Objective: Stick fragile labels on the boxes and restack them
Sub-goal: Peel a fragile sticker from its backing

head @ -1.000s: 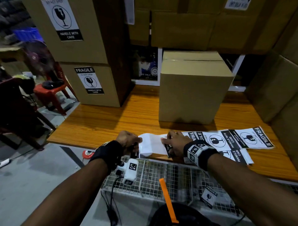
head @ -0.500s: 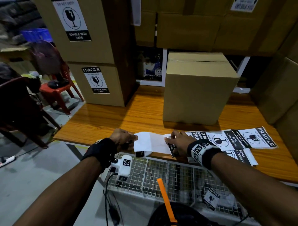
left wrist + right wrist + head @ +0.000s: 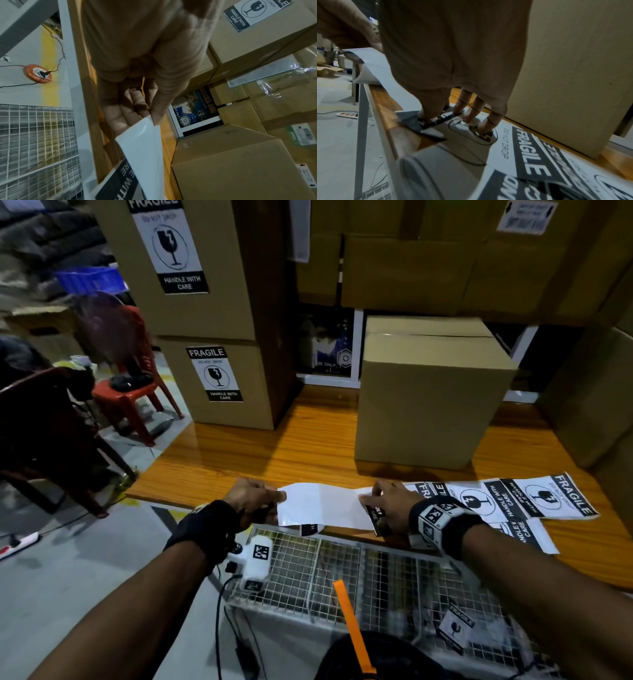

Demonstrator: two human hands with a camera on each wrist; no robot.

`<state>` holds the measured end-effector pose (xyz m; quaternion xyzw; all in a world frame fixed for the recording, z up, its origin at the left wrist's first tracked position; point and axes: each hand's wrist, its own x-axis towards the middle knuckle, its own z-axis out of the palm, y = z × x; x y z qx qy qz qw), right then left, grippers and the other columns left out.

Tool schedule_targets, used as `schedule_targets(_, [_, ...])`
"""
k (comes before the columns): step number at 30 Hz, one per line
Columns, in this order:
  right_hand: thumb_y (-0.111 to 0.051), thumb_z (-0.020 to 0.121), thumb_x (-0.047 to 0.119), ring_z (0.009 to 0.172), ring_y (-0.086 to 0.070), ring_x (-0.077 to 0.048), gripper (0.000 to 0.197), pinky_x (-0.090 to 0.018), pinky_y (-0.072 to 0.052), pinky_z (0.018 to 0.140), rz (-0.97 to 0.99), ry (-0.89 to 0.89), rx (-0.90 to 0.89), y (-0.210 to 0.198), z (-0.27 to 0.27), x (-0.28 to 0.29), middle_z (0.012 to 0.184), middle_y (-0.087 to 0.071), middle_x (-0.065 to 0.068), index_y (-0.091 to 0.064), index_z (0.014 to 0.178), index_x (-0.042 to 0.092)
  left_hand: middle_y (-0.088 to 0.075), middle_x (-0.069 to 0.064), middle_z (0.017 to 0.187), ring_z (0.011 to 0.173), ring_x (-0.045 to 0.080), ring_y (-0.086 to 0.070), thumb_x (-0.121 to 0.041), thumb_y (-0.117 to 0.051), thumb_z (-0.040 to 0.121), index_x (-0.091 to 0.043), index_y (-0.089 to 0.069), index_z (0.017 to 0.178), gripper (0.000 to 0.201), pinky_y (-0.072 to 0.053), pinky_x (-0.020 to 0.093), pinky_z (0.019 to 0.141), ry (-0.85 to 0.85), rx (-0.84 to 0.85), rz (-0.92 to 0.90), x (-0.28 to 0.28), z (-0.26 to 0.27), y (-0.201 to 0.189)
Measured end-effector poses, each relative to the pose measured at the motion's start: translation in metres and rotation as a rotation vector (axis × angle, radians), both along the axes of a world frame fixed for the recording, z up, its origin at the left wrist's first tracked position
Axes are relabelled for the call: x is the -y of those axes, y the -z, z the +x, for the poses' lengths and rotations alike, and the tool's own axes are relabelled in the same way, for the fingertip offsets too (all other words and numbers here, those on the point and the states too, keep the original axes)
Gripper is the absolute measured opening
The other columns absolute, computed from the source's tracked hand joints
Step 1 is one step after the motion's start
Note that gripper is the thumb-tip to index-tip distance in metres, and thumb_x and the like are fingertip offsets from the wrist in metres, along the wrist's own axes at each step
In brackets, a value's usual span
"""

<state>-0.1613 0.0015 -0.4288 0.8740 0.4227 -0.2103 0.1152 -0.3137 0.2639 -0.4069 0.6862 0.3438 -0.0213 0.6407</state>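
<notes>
My left hand (image 3: 270, 501) (image 3: 152, 116) pinches the left end of a white sheet (image 3: 322, 505) (image 3: 145, 148), a label turned blank side up whose curled lower edge shows black print. It stretches level to my right hand (image 3: 376, 505) (image 3: 453, 115), whose fingertips (image 3: 485, 127) press the strip of FRAGILE labels (image 3: 513, 501) (image 3: 530, 155) onto the table's front edge. A plain brown box (image 3: 428, 405) stands just behind, with no label on its near face. At the back left, two stacked boxes (image 3: 233, 378) carry FRAGILE labels.
The wooden table (image 3: 274, 457) is walled in by more cartons at the back and the right (image 3: 589, 405). A white wire basket (image 3: 342, 570) hangs below the front edge. A red plastic chair (image 3: 126, 395) and a power strip (image 3: 17, 542) are on the floor to the left.
My left hand has drawn away to the left, so a longer stretch of white sheet spans between the hands. The right hand stays pressed on the strip.
</notes>
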Motion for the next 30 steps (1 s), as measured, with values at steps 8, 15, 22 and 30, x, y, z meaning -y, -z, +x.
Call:
schedule_targets(8, [-0.052,0.098,0.023,0.101,-0.06,-0.03,0.02,-0.038,-0.052,0.079,0.208,0.068,0.198,-0.034,-0.013,-0.024,0.11,-0.063,-0.009,-0.066,0.109,0.015,-0.064,0.022,0.078,0.074,0.034,-0.063,-0.003,-0.079,0.082,-0.005,-0.063,0.073,0.018,-0.058,0.059,0.074,-0.018,-0.015,0.023,-0.008,-0.005,0.0])
schedule_targets(15, [-0.064,0.091,0.021,0.108,-0.048,-0.032,0.012,-0.046,-0.052,0.079,0.302,-0.057,0.063,0.003,-0.049,-0.067,0.111,-0.049,-0.008,-0.063,0.103,0.023,-0.061,0.01,0.059,0.063,0.026,-0.06,-0.002,-0.079,0.082,-0.008,-0.061,0.073,0.02,-0.058,0.054,0.077,-0.062,-0.014,0.025,-0.003,-0.007,0.004])
schedule_targets(22, [-0.065,0.091,0.018,0.109,-0.045,-0.031,0.023,-0.047,-0.054,0.08,0.233,-0.077,0.083,0.005,-0.049,-0.071,0.113,-0.044,-0.007,-0.065,0.113,0.023,-0.061,0.013,0.062,0.064,0.029,-0.063,0.005,-0.075,0.082,-0.007,-0.057,0.065,0.027,-0.059,0.056,0.08,-0.074,-0.024,0.041,-0.009,-0.006,0.008])
schedule_targets(30, [-0.059,0.097,0.032,0.115,-0.042,-0.033,0.035,-0.041,-0.046,0.076,0.145,-0.081,0.068,0.002,-0.044,-0.075,0.121,-0.042,-0.009,-0.056,0.131,0.024,-0.062,0.021,0.076,0.061,0.027,-0.062,0.007,-0.074,0.083,-0.001,-0.062,0.071,0.018,-0.058,0.031,0.05,-0.075,-0.006,0.097,-0.045,-0.029,-0.016])
